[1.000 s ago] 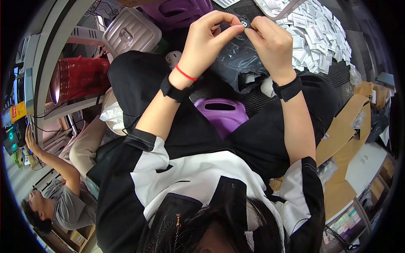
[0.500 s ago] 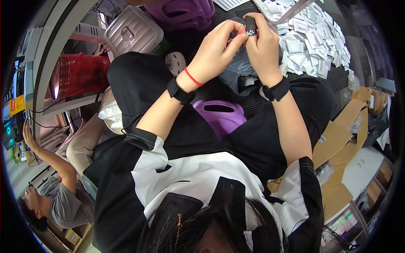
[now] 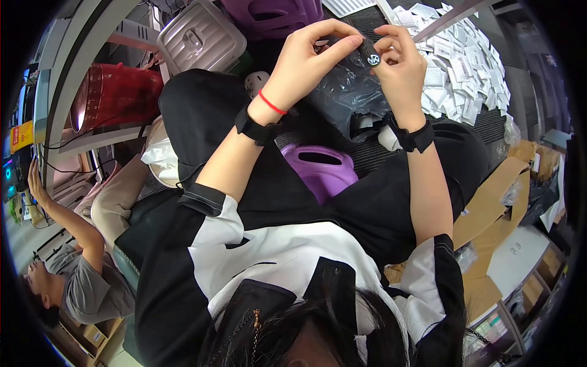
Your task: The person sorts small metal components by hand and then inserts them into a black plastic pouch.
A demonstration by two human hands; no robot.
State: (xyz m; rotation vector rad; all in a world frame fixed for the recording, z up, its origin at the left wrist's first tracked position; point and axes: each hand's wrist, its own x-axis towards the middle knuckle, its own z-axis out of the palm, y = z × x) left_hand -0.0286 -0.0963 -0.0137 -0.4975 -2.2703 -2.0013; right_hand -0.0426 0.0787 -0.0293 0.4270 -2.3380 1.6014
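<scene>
My left hand (image 3: 306, 61) is closed in a pinch, thumb against fingertips, on a small black finger sleeve (image 3: 369, 52) with a white mark. The sleeve seems to sit over the thumb of my right hand (image 3: 400, 73). My right fingers are bent and spread apart from the sleeve, the index finger reaching furthest. Below both hands lies a dark grey plastic bag (image 3: 345, 98), open at its near side. A heap of small white packets (image 3: 468, 64) spreads to the right of my right hand.
A lidded grey box (image 3: 202, 37) and a purple plastic stool (image 3: 275, 15) stand far off; another purple piece (image 3: 321, 171) shows between my legs. Opened cardboard (image 3: 489, 214) lies right. At left are a red bucket (image 3: 116, 98), a lined bin (image 3: 162, 156) and a seated person (image 3: 92, 281).
My right hand has moved right, its index finger lifting off the black sleeve. My left hand has shifted slightly and now pinches the sleeve's far end.
</scene>
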